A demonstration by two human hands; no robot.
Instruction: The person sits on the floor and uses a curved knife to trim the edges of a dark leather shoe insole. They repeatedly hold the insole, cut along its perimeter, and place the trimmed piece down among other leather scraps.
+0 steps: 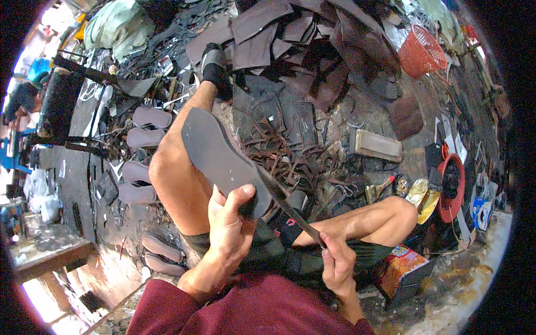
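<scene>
My left hand (pixel 229 215) is closed round the heel end of a grey shoe sole (pixel 215 148), its thumb lying on the flat face. The sole is tilted above my legs with its wide toe end pointing away. A long dark strip (pixel 298 218) runs from the sole's right edge down to my right hand (pixel 338 257). The fingers of that hand are pinched on the strip's lower end. Whether the strip is joined to the sole's edge all along, I cannot tell.
Pairs of grey soles (pixel 146 137) lie left of my knee. Dark sheets (pixel 262 28) are piled at the back, with loose offcuts (pixel 279 134) nearer. On the right are a pale block (pixel 378 146), a brush (pixel 379 188), a red basket (pixel 421 53) and a red basin (pixel 453 187).
</scene>
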